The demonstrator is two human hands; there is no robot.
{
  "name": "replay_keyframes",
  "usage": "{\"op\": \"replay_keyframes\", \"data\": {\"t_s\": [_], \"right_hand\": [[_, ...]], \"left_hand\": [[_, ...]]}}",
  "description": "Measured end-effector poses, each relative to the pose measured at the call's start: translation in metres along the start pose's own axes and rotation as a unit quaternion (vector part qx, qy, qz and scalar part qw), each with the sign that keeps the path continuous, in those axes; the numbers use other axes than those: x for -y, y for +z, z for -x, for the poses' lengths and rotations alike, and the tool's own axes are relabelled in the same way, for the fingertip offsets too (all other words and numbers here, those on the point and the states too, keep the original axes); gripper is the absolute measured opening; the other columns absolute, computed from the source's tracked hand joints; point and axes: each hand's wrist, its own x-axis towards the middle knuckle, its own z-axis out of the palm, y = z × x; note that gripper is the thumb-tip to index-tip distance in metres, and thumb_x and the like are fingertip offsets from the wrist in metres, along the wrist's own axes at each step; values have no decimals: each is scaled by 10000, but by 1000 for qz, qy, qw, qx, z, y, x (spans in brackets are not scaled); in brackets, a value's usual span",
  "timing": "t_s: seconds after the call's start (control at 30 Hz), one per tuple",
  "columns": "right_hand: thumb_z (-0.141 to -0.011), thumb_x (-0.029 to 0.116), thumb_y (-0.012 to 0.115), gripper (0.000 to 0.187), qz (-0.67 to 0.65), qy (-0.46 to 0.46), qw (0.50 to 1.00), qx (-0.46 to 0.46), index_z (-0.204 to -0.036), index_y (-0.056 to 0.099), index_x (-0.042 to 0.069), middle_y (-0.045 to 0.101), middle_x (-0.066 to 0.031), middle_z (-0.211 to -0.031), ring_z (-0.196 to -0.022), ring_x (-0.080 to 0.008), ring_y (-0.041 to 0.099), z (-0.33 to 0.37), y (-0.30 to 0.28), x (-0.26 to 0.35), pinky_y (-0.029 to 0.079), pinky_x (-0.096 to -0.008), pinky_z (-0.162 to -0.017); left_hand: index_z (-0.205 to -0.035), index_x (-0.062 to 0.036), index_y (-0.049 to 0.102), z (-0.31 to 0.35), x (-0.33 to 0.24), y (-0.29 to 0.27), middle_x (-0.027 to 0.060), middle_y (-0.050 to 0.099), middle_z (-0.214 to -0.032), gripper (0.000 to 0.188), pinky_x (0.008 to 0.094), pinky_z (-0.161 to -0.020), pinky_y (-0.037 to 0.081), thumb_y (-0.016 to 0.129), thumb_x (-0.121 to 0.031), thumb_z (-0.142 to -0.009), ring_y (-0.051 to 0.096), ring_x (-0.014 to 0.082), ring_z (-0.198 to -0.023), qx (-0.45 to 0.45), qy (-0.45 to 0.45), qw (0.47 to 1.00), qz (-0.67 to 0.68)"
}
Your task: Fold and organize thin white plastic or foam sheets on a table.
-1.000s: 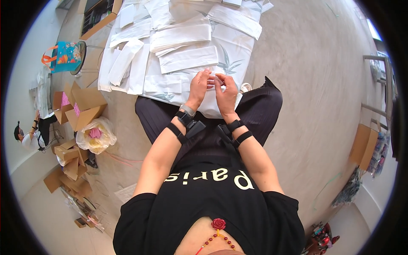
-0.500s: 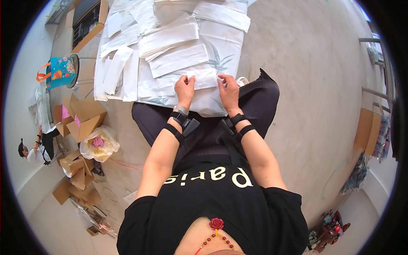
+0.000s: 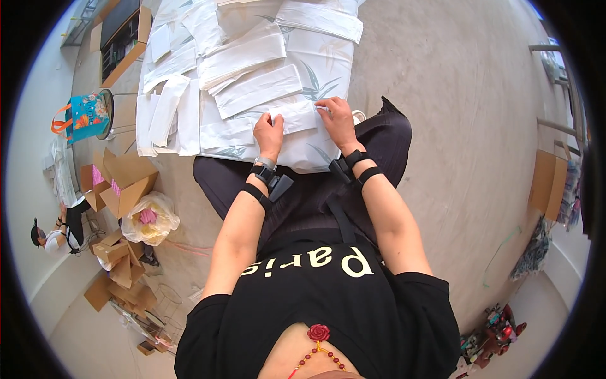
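Note:
A flat white paper-like strip (image 3: 298, 119) lies on the patterned table cover between my hands. My left hand (image 3: 269, 134) is closed, thumb and forefinger pinched at the strip's left end. At its upper right corner, the thumb and forefinger of my right hand (image 3: 339, 125) are drawn together in a pinch on the edge. Another white strip (image 3: 230, 136) rests flat to the left of my left hand. Beyond my hands lies a pile of similar white strips (image 3: 259, 88), overlapping one another. Whether they are paper or thin cloth, I cannot tell.
The pale table cover (image 3: 328, 57) has grey-green leaves. More white strips (image 3: 167, 110) lie on its left part. On the floor at left stand opened cardboard boxes (image 3: 129, 180), a clear plastic bag (image 3: 151, 221) and a blue bag (image 3: 88, 117) on a stool. A person (image 3: 57, 234) sits farther left.
The view has shifted slightly, moving the table a little to the left in it. My right hand has turned a little, its fingers reaching over the strip's upper right corner. My left hand stays at the left end.

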Motion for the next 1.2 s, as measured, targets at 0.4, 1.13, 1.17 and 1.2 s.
{"op": "replay_keyframes", "data": {"t_s": [0.4, 1.13, 1.17, 1.2], "right_hand": [[-842, 144, 780, 257, 68, -52, 994, 63, -1097, 763, 162, 679, -73, -1036, -1054, -303, 606, -9, 3, -6, 474, -440, -963], [-811, 177, 809, 365, 121, -74, 986, 90, -1171, 756, 196, 657, -53, -1065, -1052, -263, 607, -7, 1, -7, 459, -413, -948], [-802, 187, 820, 399, 124, -76, 984, 103, -1195, 750, 197, 652, -52, -1080, -1063, -260, 602, -8, 0, -7, 458, -413, -957], [-793, 198, 830, 435, 127, -78, 982, 116, -1218, 744, 198, 648, -51, -1096, -1074, -258, 598, -8, -1, -9, 456, -412, -967]], "left_hand": [[-745, 14, 526, 0, 6, 3, 120, 459, -621, 374, 411, -583, 382, 704, -286, -880, 419, 220, -591, -14, 11, 1000, 8], [-788, 16, 559, 2, 5, 2, 125, 509, -650, 349, 408, -606, 408, 696, -286, -895, 457, 228, -607, -13, 3, 1000, 13], [-788, 16, 559, 2, 4, 1, 125, 509, -650, 349, 408, -606, 408, 696, -286, -895, 457, 228, -607, -14, 4, 1000, 14], [-787, 16, 557, 2, 4, 2, 126, 507, -650, 349, 409, -608, 409, 697, -285, -895, 455, 231, -607, -14, 6, 1000, 16]]}}
